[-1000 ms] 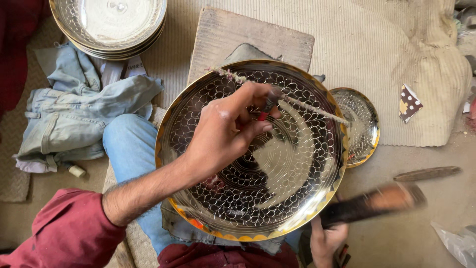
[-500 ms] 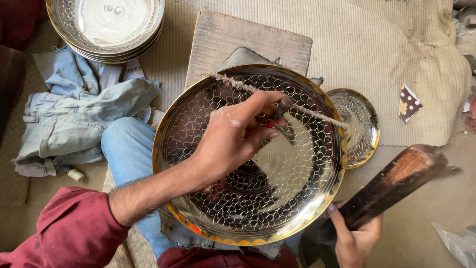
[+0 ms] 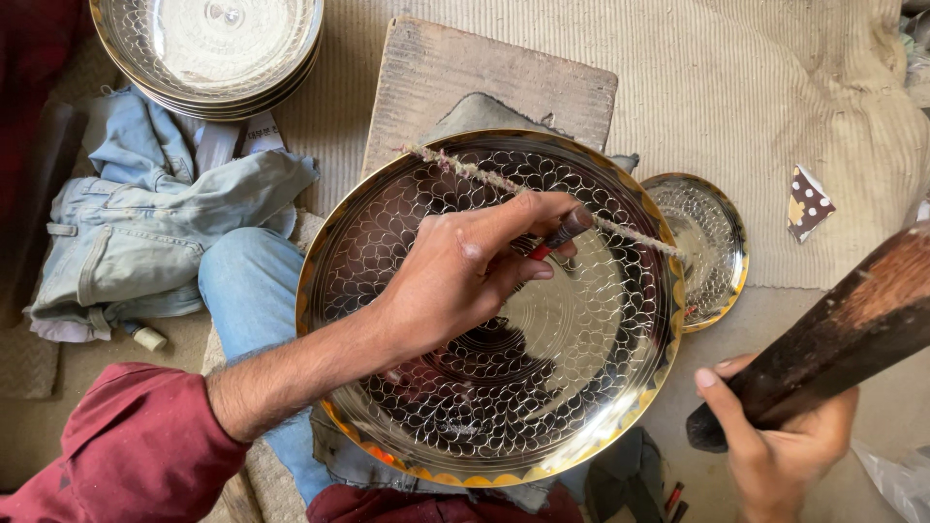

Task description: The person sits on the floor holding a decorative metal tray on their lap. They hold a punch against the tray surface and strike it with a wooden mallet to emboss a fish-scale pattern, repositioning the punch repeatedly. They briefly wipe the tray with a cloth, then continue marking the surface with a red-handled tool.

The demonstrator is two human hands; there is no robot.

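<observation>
The large engraved plate (image 3: 484,387) rests on the person's lap, in front of the wooden block (image 3: 489,77). Over its centre, the left hand (image 3: 465,271) has its fingers (image 3: 523,218) clamped on a small punch tool (image 3: 560,235). Right of the plate, the right hand (image 3: 785,446) grips a wooden mallet (image 3: 843,334).

left hand (image 3: 465,266) gripping punch (image 3: 560,235) on engraved plate (image 3: 407,232), right hand (image 3: 785,446) raising mallet (image 3: 852,329)

Dark wooden mallet (image 3: 843,334) cut off at right edge; stacked engraved metal plates (image 3: 208,48) cropped at top; thin punch tool's (image 3: 557,237) tip hidden.
</observation>
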